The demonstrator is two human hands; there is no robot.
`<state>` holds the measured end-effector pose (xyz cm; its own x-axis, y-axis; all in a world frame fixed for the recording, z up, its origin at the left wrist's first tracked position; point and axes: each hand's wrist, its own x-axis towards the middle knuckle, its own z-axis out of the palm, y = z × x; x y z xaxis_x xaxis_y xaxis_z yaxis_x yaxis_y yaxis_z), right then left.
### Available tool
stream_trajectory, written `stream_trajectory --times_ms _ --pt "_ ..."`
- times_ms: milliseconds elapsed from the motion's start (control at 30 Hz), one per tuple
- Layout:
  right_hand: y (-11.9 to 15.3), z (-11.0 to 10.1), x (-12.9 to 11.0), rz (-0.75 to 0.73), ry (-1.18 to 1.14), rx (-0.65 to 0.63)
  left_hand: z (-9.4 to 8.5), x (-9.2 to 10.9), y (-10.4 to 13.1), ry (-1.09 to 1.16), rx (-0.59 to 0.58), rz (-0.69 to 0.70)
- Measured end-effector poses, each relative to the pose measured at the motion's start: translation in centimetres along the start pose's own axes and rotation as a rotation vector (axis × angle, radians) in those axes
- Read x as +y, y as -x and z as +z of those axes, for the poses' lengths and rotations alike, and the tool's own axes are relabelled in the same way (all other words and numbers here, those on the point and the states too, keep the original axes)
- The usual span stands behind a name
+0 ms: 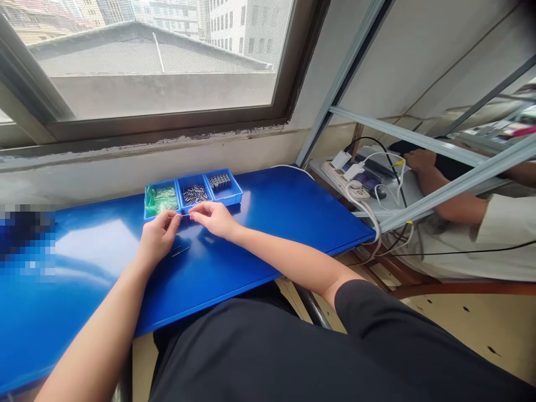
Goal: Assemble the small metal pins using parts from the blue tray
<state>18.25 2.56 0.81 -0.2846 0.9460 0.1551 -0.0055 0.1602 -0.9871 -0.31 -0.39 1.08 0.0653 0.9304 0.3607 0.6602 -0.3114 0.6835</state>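
Note:
My left hand (pixel 161 233) and my right hand (pixel 213 218) are close together above the blue table (pixel 251 245), fingertips pinched. Between them runs a thin, light rod (pixel 185 215), its ends at the fingertips of both hands. Just behind the hands is a blue tray (pixel 238 198) with three compartments. Clear and green plastic bags (pixel 162 200) fill the left one, small dark metal pins (pixel 195 194) lie in the middle one, and short metal cylinders (pixel 219 181) stand in the right one. A thin metal piece (pixel 181 252) lies on the table below my hands.
A window (pixel 167 67) is beyond the table. At the right stands a grey metal frame (pixel 402 134), with white cables (pixel 368 209) and a power strip (pixel 349 181) behind it. Another person's arm (pixel 448 187) rests there. A blurred dark patch (pixel 25 226) is at the far left.

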Motion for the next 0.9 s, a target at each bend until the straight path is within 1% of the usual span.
stream_trajectory --times_ms 133,233,400,567,900 --pt "-0.13 -0.07 0.12 0.012 -0.002 0.014 -0.02 0.32 0.10 0.053 -0.020 0.012" --pt "-0.10 -0.10 0.15 -0.002 0.005 0.011 0.00 0.41 0.16 0.068 -0.011 0.035" --pt "0.08 -0.06 -0.03 -0.025 0.039 0.005 0.03 0.08 0.07 0.009 0.007 0.048" --pt "0.24 -0.04 -0.30 -0.044 0.072 0.006 -0.01 -0.31 -0.11 -0.054 -0.006 0.037" --pt "0.25 -0.07 -0.28 -0.057 0.098 0.006 0.02 -0.14 0.02 -0.022 -0.004 0.043"
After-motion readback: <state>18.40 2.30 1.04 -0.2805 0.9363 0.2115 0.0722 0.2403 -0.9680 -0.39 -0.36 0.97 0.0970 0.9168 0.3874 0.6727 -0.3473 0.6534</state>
